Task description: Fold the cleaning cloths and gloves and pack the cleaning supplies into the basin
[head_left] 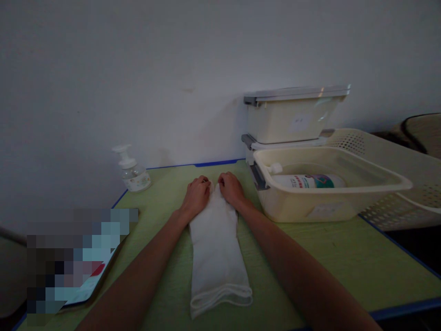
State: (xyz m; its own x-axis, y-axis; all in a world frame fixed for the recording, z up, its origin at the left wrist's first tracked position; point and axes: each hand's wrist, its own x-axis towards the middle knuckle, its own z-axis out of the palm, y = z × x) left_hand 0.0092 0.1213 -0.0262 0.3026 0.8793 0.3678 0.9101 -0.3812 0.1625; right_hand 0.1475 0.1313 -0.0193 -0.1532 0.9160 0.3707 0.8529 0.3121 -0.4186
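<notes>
A long piece of white cloth (218, 248), which looks like a folded garment, lies lengthwise on the green table (165, 239). Its near end shows layered, hemmed edges; I cannot make out its exact kind. At the far end, my left hand (197, 196) is closed on the cloth's left corner, fingers curled inward. My right hand (231, 189) pinches the same end on the right side, a small gap away from the left. Both hands partly cover the far edge of the cloth.
A pump bottle (136, 177) stands at the back left, above a tablet-like device (82, 294), partly blurred out. On the right, a cream bin (310, 204) holds a labelled bottle (310, 181). Behind are a lidded box (289, 120) and a perforated basket (389, 156).
</notes>
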